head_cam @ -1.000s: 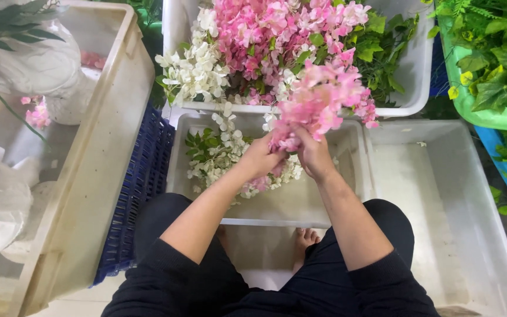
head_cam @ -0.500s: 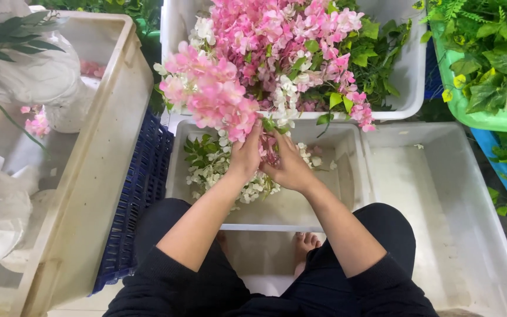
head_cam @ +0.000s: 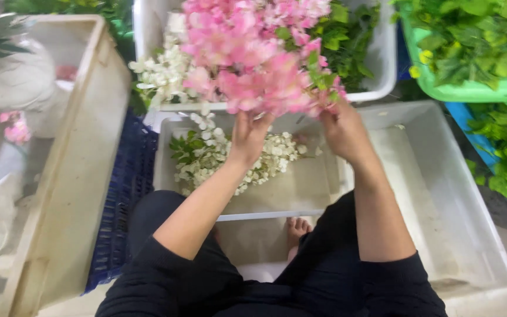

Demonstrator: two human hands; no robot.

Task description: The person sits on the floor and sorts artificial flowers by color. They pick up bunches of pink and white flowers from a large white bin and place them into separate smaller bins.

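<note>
Between the spread knees, low over the floor:

- Large white tray (head_cam: 476,235) at right, bare inside apart from specks. Second white tray (head_cam: 277,202) directly ahead, holding a loose heap of white blossoms (head_cam: 230,155) with a few green leaves at its far left.
- Tall cream crate (head_cam: 71,176) at left, blue plastic crate (head_cam: 118,199) wedged between it and the middle tray.
- Far white tub (head_cam: 377,88) behind the middle tray, filled with white flowers, pink flowers and dark foliage. Green bin (head_cam: 488,91) of leafy stems at upper right.
- Pink flower bunch (head_cam: 265,64), held up over the seam between the middle tray and the far tub. Bloom mass broad, spreading up and away from the grip; stem ends point down toward the lap, long axis roughly vertical, tilted away. Bunch blurs into the pink flowers in the tub behind, so the outline is uncertain.
- Left hand (head_cam: 250,132) under the bunch's centre, fingers closed upward around the stems from below. Nearer hand to the white blossoms just beneath it.
- Right hand (head_cam: 341,132) at the bunch's right edge, back to camera, fingers curled into the blooms; cannot tell whether gripping stems or merely steadying them.
- Bare toes (head_cam: 297,226) visible below the near rim of the middle tray.
</note>
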